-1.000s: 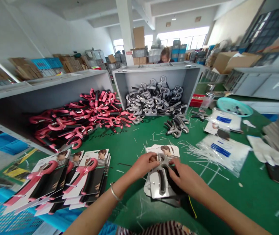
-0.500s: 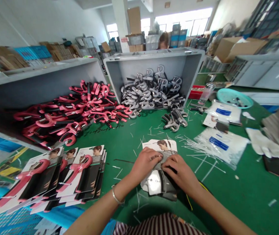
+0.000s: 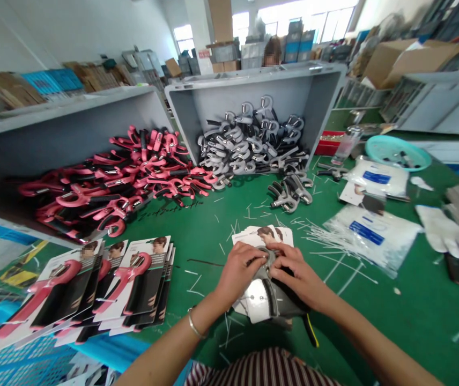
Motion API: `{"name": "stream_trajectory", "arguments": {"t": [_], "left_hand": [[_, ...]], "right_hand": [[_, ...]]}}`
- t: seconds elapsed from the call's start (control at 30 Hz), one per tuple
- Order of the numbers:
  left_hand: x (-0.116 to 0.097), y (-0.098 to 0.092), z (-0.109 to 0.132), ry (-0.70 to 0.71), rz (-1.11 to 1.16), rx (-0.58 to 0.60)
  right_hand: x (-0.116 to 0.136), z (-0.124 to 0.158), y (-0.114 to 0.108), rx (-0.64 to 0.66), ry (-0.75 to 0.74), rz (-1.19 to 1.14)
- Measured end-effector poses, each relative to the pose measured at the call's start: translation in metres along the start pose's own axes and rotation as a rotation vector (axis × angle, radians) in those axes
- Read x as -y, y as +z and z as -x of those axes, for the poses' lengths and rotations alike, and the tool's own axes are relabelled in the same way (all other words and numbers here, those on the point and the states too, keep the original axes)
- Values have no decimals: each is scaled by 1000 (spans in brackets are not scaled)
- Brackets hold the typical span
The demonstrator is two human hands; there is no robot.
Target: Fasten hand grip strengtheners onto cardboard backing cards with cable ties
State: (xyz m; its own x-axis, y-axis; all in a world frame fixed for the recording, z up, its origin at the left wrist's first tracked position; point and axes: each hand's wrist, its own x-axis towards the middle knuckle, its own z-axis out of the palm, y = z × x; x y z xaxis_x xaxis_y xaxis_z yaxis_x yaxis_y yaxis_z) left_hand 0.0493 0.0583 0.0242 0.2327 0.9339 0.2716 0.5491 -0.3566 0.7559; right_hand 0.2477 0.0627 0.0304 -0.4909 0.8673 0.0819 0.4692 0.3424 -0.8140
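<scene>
A grey hand grip strengthener lies on a white and black printed card, on top of a small stack of cards. My left hand is closed at the curved top of the strengthener, thumb and index finger pinching its left side. From the right, my right hand holds the same curved end, its index finger over the top and thumb below. Whether a thin tie is between my fingers cannot be made out. A yellow and black tool handle pokes out beneath my right forearm.
Pink strengtheners fill a grey crate at left; grey ones fill another ahead. Carded pink strengtheners stand stacked at left. White zip ties, plastic bags and a turquoise dish lie at right.
My right index finger has moved up and over the strengthener's curved top. My left hand stays pinched there. The camera view has shifted slightly.
</scene>
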Motion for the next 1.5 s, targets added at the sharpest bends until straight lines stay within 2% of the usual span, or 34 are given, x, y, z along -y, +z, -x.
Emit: {"name": "stream_trajectory", "arguments": {"t": [0.3, 0.57, 0.73, 0.87, 1.0, 1.1, 1.17, 1.3, 1.37, 1.43, 1.5], "left_hand": [[6, 2, 0, -5, 39, -1], [5, 5, 3, 3, 19, 3], [-1, -4, 4, 67, -11, 118], [-8, -18, -3, -15, 77, 129], [-30, -21, -9, 49, -190, 86], [-49, -11, -2, 197, -433, 124], [-54, 1, 9, 273, -541, 134], [-44, 14, 33, 342, -572, 141], [-37, 11, 38, 298, -477, 116], [-32, 7, 39, 203, -384, 34], [-29, 7, 40, 194, -382, 3]], "right_hand": [[-3, -7, -4, 85, -29, 8], [-5, -7, -3, 74, -7, -9], [-10, -8, 3, -17, 31, -104], [-9, -8, 6, -50, 9, -97], [-7, -9, 14, -123, 42, -128], [-5, -11, 24, -242, 77, -198], [-4, -12, 31, -321, 90, -244], [0, -13, 39, -378, 92, -190], [1, -12, 40, -368, 86, -146], [1, -12, 42, -365, 76, -129], [0, -14, 44, -377, 65, -119]]}}
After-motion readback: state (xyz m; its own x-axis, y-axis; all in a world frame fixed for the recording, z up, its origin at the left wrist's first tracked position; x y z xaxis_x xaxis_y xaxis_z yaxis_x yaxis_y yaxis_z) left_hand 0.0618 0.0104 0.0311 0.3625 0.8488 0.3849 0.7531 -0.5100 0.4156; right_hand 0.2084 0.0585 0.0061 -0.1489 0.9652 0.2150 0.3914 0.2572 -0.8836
